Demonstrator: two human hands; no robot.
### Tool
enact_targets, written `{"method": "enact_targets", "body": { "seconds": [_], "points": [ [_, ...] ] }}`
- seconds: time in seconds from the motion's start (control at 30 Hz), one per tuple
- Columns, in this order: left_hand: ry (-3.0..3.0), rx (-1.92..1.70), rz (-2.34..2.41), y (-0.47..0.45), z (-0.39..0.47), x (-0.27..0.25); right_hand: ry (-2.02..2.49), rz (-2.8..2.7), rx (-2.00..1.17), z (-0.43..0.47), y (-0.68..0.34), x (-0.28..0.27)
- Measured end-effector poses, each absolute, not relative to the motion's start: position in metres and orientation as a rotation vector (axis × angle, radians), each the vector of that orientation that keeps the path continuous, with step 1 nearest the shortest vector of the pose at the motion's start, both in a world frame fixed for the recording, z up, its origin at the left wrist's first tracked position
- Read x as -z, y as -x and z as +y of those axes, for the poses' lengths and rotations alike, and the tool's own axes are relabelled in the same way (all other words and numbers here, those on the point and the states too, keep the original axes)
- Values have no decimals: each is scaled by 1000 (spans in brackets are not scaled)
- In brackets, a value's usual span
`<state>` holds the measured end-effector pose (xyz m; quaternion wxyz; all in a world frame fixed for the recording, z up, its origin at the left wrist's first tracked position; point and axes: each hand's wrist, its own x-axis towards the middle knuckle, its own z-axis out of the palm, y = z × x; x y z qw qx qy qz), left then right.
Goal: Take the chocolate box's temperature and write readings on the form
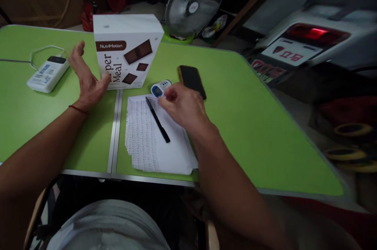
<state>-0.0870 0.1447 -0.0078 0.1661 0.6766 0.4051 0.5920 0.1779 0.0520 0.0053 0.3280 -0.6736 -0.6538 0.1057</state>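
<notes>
A white NutriMotion box [132, 53] with brown chocolate pictures stands upright on the green table. My left hand [86, 75] is at its left side, fingers spread, with the thumb over the box's lower left corner; firm contact cannot be told. My right hand [187, 104] is above the top right of a stack of written paper [144, 136], its fingers curled together. Beside those fingertips lies a small white-and-blue device with a little screen [158, 89]; whether they touch it is unclear. A black pen [157, 119] rests slantwise on the paper.
A dark phone [192, 80] lies right of the device. To the left is a white power bank [48, 74] with a cable attached. Behind the table stands a fan [194, 4], and a vehicle with a red tail light [318, 34] is at the right.
</notes>
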Motion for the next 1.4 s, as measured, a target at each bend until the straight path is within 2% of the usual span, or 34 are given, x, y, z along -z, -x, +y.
{"method": "enact_targets", "body": {
  "seconds": [0.13,0.23,0.27,0.4,0.5,0.7,0.8,0.9,1.03,1.23,1.4],
  "points": [
    [-2194,-1734,1162,74,114,-5,1743,-1923,-525,44,-165,-3],
    [-2546,-1658,919,45,84,-10,1597,-1872,-515,48,-166,-5],
    [-2640,-1526,800,34,74,-11,1537,-1804,-483,50,-169,-9],
    [-3019,-590,-150,-3,38,-17,1311,-1476,-377,62,-180,-37],
    [-3030,-484,-570,-13,24,-18,1079,-1468,-443,67,-182,-50],
    [-2957,-566,-272,-2,26,5,873,-1286,-775,48,-163,-10],
    [-2877,-660,-70,3,27,15,979,-1191,-1007,35,-156,12],
    [-2869,-592,52,7,25,14,1166,-1093,-1135,29,-156,21],
    [-2820,-379,236,11,20,4,1277,-1076,-1106,27,-160,20],
    [-2811,-336,294,14,15,2,1439,-1297,-960,24,-163,9],
    [-2830,-279,285,14,15,1,1405,-1362,-893,26,-165,5]
  ]
}}
